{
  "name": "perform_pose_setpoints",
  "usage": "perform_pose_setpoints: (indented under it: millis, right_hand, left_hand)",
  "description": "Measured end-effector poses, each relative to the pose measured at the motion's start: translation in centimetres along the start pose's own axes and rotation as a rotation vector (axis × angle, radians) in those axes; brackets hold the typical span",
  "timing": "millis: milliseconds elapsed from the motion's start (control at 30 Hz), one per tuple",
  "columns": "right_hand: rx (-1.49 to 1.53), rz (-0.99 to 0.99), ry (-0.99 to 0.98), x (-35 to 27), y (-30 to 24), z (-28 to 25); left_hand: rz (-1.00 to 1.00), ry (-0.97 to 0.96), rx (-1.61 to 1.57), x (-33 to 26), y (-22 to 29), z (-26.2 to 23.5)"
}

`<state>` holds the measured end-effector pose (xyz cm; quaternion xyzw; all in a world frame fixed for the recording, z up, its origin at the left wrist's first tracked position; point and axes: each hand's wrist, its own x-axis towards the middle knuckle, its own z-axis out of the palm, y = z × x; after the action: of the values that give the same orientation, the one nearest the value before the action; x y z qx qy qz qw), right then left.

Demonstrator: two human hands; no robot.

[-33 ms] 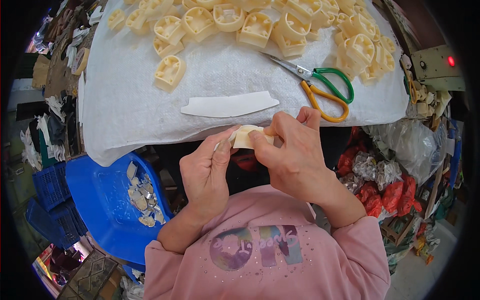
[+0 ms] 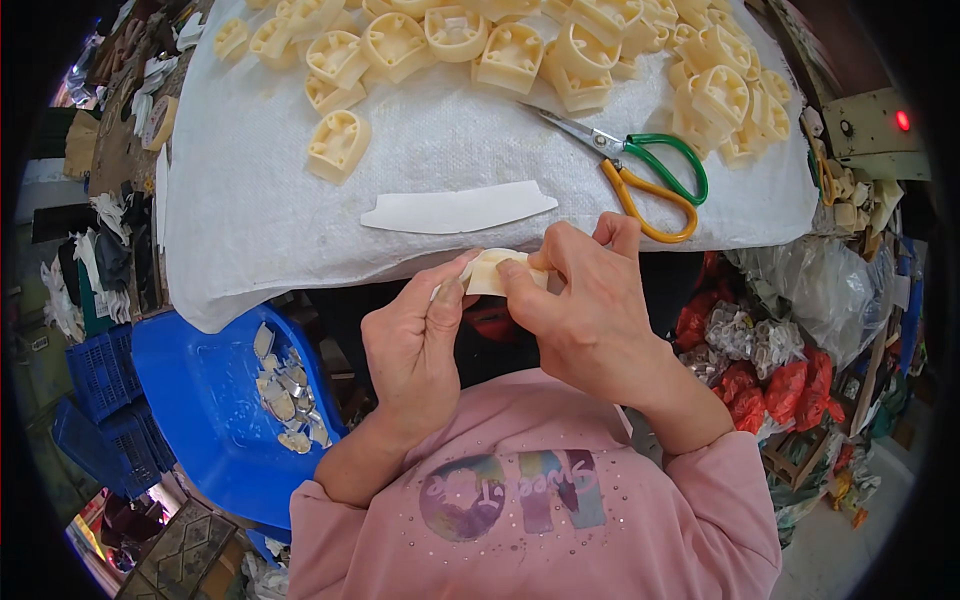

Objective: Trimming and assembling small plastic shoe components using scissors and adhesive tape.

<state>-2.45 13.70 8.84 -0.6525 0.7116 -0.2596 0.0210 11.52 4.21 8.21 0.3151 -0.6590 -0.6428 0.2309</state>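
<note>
Just off the near edge of the cloth-covered table, my left hand (image 2: 412, 335) and my right hand (image 2: 592, 305) pinch a cream plastic shoe heel (image 2: 488, 274) between them. A thin white edge, like part of a strip, shows along the heel by my left fingers; my fingers hide much of both. My right thumb presses on the heel's face. Beyond my hands a curved white strip (image 2: 460, 208) lies flat. To its right rest scissors (image 2: 608, 146) with one green and one orange handle, blades parted slightly and pointing away to the left.
Many hollow cream shoe heels (image 2: 396, 46) are piled at the table's far side. The white woven cloth (image 2: 250, 225) hangs over the near edge. At my left stands a blue basin (image 2: 200, 400) holding shiny pieces. Red and clear plastic bags (image 2: 800, 385) are heaped at my right.
</note>
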Motion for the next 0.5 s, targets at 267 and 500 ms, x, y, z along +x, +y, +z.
perform_pose_setpoints:
  millis: [267,500]
  right_hand:
    - [-0.036,0.006,0.028,-0.4,0.0,1.0]
    - [0.045,-0.056,0.179,-0.8,1.7,1.9]
  left_hand:
    - [0.15,-0.025,0.51,-0.2,0.3,0.8]
    - [0.017,-0.236,-0.204,1.0,-0.7,-1.7]
